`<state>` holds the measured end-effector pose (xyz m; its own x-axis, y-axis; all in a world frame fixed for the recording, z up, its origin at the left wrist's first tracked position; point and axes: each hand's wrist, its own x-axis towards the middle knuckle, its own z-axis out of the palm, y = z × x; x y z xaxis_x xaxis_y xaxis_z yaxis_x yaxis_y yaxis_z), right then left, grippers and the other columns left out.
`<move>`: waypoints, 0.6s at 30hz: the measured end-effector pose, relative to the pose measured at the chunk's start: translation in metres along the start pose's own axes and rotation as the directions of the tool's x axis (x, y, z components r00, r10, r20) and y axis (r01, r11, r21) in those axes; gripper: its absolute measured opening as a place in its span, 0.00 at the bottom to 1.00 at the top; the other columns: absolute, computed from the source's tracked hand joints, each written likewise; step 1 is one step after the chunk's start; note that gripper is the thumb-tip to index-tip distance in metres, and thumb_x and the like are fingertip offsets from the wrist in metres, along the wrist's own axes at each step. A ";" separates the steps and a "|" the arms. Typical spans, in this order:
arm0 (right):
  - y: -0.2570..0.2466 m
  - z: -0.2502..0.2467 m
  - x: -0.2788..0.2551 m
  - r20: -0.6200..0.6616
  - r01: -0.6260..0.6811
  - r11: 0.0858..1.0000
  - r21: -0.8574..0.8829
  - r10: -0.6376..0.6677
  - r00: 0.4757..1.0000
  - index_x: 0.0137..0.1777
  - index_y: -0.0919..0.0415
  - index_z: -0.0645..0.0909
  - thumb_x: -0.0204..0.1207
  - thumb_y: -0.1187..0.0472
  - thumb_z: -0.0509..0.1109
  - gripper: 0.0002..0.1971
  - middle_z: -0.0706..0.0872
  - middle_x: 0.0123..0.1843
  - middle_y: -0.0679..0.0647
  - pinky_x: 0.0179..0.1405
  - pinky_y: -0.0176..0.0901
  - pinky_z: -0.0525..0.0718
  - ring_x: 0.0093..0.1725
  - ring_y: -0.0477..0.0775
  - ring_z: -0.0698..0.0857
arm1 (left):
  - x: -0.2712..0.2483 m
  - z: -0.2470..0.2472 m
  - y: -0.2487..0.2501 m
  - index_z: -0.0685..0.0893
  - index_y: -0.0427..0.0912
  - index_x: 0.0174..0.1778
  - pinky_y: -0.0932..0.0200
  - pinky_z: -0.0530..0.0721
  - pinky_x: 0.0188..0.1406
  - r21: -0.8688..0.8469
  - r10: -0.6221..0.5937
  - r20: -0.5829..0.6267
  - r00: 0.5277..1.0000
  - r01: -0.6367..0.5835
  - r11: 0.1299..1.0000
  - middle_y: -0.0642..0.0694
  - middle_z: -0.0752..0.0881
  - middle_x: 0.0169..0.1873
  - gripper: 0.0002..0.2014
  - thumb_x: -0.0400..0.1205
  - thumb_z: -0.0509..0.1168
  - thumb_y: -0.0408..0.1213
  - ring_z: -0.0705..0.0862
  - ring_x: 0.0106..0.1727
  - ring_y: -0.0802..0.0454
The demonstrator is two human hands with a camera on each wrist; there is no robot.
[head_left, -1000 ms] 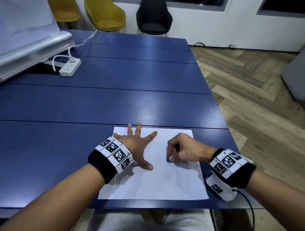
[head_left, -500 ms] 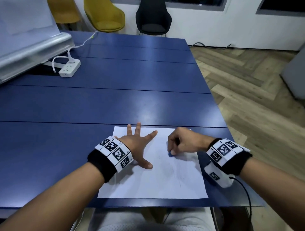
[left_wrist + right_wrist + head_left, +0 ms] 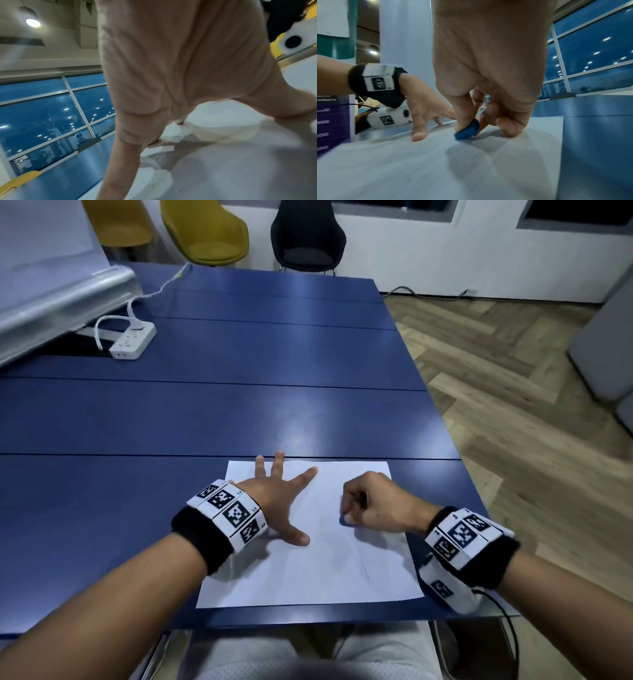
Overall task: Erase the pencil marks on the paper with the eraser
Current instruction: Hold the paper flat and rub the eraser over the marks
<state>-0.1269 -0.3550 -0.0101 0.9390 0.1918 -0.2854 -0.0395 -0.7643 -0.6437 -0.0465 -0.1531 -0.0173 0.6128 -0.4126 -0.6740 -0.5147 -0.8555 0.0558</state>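
A white sheet of paper (image 3: 308, 573) lies on the blue table near its front edge, with faint pencil marks (image 3: 363, 563) in its lower right part. My left hand (image 3: 277, 498) is spread flat on the sheet's upper left, fingers straight, pressing it down. My right hand (image 3: 370, 501) pinches a small blue eraser (image 3: 468, 130) between thumb and fingers, its lower edge touching the paper (image 3: 436, 169) near the middle right. In the head view only a blue sliver of the eraser (image 3: 343, 521) shows under the thumb. The left wrist view shows my palm (image 3: 171, 67) above the paper.
The blue table (image 3: 239, 412) stretches away beyond the sheet. A white power strip (image 3: 133, 341) with its cable sits at the far left beside a slanted board (image 3: 51, 292). Chairs (image 3: 205, 234) stand behind the table. The table's right edge drops to a wooden floor (image 3: 513, 405).
My right hand with the eraser has slid up the paper, away from me, then come back down a little. My left hand has stayed spread on the sheet.
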 end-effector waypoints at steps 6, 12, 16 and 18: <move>-0.006 -0.001 -0.009 0.196 0.023 0.997 -0.075 -0.008 0.980 0.39 0.59 0.89 0.68 0.68 0.77 0.04 0.92 0.36 0.52 0.32 0.30 0.77 0.28 0.37 0.80 | -0.002 -0.002 0.001 0.25 0.73 0.78 0.20 0.60 0.74 0.010 -0.007 0.007 1.000 0.007 1.000 0.41 0.19 0.79 0.66 0.65 0.77 0.68 0.23 0.79 0.28; -0.001 0.002 -0.020 0.201 0.021 1.000 -0.008 -0.019 0.979 0.37 0.61 0.88 0.68 0.69 0.76 0.04 0.92 0.37 0.57 0.32 0.35 0.80 0.30 0.42 0.82 | -0.004 -0.003 0.002 0.26 0.72 0.78 0.21 0.61 0.75 0.000 0.001 0.011 1.000 -0.001 1.000 0.41 0.19 0.79 0.65 0.66 0.77 0.67 0.23 0.79 0.28; -0.004 0.001 -0.017 0.279 0.035 0.997 -0.066 -0.015 0.960 0.38 0.61 0.89 0.67 0.70 0.76 0.04 0.93 0.38 0.54 0.36 0.35 0.83 0.32 0.40 0.85 | -0.005 -0.003 0.002 0.26 0.71 0.79 0.21 0.61 0.75 0.003 0.001 0.009 1.000 -0.001 1.000 0.41 0.19 0.79 0.65 0.66 0.77 0.67 0.23 0.79 0.28; -0.001 0.002 -0.011 0.136 0.022 0.998 -0.052 -0.014 0.991 0.37 0.60 0.89 0.66 0.68 0.76 0.03 0.92 0.36 0.55 0.34 0.37 0.81 0.30 0.42 0.82 | -0.004 -0.004 0.002 0.27 0.71 0.79 0.23 0.61 0.76 0.000 0.002 0.010 1.000 -0.002 1.000 0.41 0.19 0.79 0.65 0.66 0.77 0.67 0.24 0.79 0.28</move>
<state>-0.1377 -0.3546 -0.0078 0.8844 0.2846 -0.3699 -0.0015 -0.7908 -0.6121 -0.0481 -0.1544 -0.0114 0.6058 -0.4114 -0.6810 -0.5163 -0.8545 0.0569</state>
